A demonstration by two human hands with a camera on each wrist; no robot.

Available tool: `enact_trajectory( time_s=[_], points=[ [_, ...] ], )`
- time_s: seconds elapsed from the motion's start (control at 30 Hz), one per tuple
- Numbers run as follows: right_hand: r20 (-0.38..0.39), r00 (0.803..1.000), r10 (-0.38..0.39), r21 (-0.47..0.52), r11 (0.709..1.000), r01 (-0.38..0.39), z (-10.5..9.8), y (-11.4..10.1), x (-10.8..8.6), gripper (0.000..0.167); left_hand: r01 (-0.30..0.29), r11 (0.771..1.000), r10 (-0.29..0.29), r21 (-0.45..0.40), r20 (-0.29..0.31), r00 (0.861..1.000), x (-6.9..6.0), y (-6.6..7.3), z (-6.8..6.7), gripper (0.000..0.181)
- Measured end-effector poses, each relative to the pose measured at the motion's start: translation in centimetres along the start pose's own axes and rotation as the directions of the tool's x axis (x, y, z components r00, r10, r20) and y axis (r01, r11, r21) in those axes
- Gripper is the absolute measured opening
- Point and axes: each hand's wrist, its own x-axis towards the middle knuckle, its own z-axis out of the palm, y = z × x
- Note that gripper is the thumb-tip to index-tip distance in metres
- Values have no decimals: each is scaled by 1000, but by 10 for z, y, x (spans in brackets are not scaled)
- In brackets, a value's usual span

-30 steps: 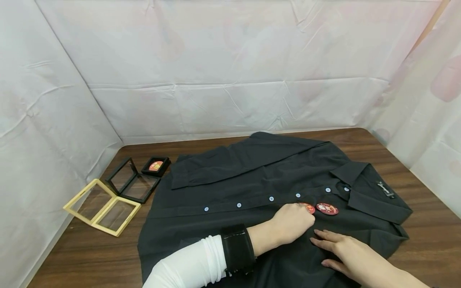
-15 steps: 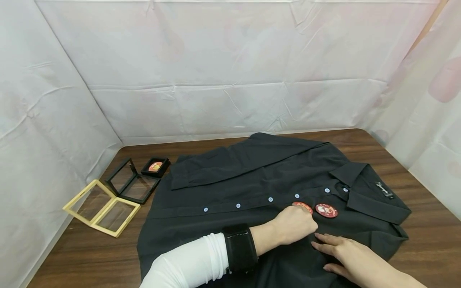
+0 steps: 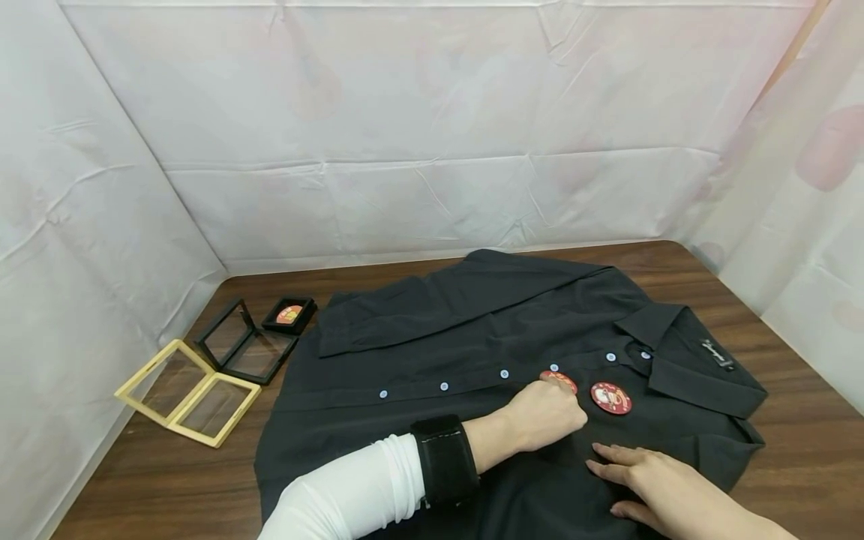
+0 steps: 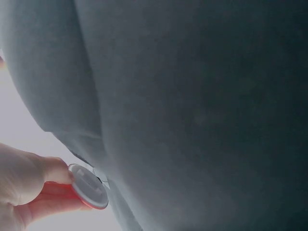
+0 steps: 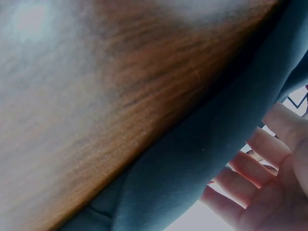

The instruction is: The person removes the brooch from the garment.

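A dark button-up shirt lies spread across the wooden table. My left hand pinches a round red pin badge at the shirt's chest. In the left wrist view, thumb and fingers hold that badge by its edge, its pale back showing close to the cloth. Whether its pin is through the fabric I cannot tell. Just right of it, a second red badge lies face up on the shirt. My right hand rests on the cloth below, fingers extended; the right wrist view shows its fingers beside the dark fabric.
At the left of the table stand an open yellow display frame and an open black one. Behind them is a black case with a red-orange badge inside. White curtains enclose the back and sides.
My left hand has shifted slightly, still gripping its badge. The second badge now faces up more fully and looks rounder. My right hand has drawn back a little.
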Motion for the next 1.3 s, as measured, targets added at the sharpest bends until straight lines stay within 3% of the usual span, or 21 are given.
enact_trajectory(
  time_s=[0.3, 0.5, 0.7, 1.0, 1.13, 1.3],
  points=[
    [33, 999, -8, -10, 1000, 8, -4, -1, -2, 44, 56, 998, -56, 14, -25, 998, -2, -5, -1, 26],
    [136, 989, 63, 39, 997, -69, -11, -1, 0, 43, 120, 993, -119, 14, -57, 991, -8, -7, -1, 23],
    [184, 973, 141, 80, 984, -158, -22, -4, 10, 42, 206, 978, -203, 18, -115, 972, -16, -11, -1, 22],
    [85, 942, 323, -2, 946, -324, -41, -18, 39, 38, 294, 956, -291, 3, -135, 947, -27, -19, -4, 15],
    [3, 936, 353, 18, 935, -353, -49, -22, 49, 36, 339, 941, -333, 11, -152, 931, -34, -24, -6, 14],
    [-20, 925, 381, 90, 922, -377, -58, -22, 64, 37, 397, 918, -392, -1, -157, 906, -44, -32, -13, 10]
  ],
)
